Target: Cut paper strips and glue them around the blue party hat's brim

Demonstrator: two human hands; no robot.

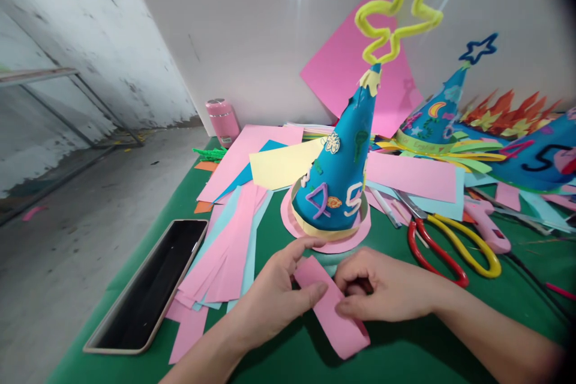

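Between my two hands is a pink paper strip point(338, 319), its lower end curled round. My left hand point(283, 291) pinches its upper left part, thumb on top. From the other side my right hand point(382, 288) grips the strip's right edge between thumb and curled fingers. Just beyond them stands a blue paper cone hat point(342, 162), upright on a pink round brim point(290, 219). A yellow pipe-cleaner shape point(382, 15) rises from its tip, and pipe-cleaner figures and small stickers cover its side.
Scissors point(443, 246) with red and yellow handles and a pink glue gun point(488, 225) lie right. Left are a phone point(148, 288), a fan of paper strips point(227, 252) and a pink bottle point(222, 122). Another cone hat point(434, 111) stands at the back right.
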